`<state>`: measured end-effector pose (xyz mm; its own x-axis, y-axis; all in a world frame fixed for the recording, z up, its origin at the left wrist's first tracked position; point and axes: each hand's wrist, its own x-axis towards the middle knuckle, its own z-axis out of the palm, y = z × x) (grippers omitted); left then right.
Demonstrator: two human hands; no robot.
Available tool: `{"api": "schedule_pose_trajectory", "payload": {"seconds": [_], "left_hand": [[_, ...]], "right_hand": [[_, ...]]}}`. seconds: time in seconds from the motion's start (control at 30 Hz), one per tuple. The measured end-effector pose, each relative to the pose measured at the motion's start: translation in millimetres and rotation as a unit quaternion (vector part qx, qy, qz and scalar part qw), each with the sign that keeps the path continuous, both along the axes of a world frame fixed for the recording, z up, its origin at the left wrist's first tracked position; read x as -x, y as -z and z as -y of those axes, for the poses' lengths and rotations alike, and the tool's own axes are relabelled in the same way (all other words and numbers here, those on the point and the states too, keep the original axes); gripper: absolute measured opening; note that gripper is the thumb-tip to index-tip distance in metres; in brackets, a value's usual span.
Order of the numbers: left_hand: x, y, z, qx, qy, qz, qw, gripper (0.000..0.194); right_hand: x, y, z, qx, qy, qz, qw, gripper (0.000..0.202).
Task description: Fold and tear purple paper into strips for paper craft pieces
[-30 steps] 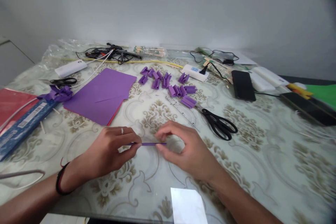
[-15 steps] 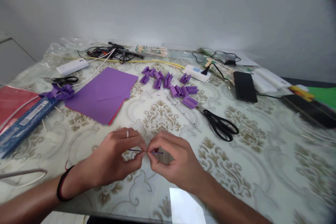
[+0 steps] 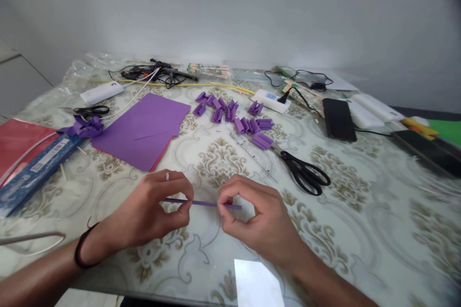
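1. The strip (image 3: 203, 203) lies crosswise over the near table (image 3: 360, 211), between the left hand (image 3: 154, 211) and right hand (image 3: 257, 218).
2. Behind the left hand lie the sheets (image 3: 142, 129); left of them, a bow (image 3: 84, 127) and a box (image 3: 32, 170).
3. Behind the right hand lies a ruler (image 3: 252, 151), with scissors (image 3: 306, 175) to its right.
4. The folded pieces (image 3: 234, 115) lie behind the ruler.
5. A phone (image 3: 338, 119) lies far right.

Left hand (image 3: 151, 211) and right hand (image 3: 255, 216) pinch, fingers curled.
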<state>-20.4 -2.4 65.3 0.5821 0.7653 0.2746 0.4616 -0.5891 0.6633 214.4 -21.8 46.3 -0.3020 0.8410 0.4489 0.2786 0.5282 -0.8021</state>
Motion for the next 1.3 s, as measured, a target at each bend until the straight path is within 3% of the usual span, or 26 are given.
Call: {"api": "schedule_pose_trajectory", "payload": {"seconds": [0.2, 0.33, 0.67, 1.3], "left_hand": [[17.1, -2.0, -14.4, 0.005, -0.086, -0.031, 0.996, 0.011], [21.0, -3.8, -16.7, -0.031, -0.139, -0.039, 0.989, 0.008], [-4.0, 5.4, 2.2, -0.022, 0.029, 0.049, 0.998, 0.018], [-3.0, 2.6, 6.9, 0.019, 0.011, 0.043, 0.999, 0.022]], "right_hand": [[-32.4, -5.2, -15.1, 0.054, 0.05, -0.03, 0.997, 0.019], [-34.0, -7.8, -17.9, 0.052, 0.045, 0.0, 0.998, 0.018], [7.5, 4.0, 1.8, -0.005, -0.01, -0.008, 1.0, 0.017], [9.7, 1.0, 5.9, -0.019, -0.001, -0.022, 1.0, 0.02]]}}
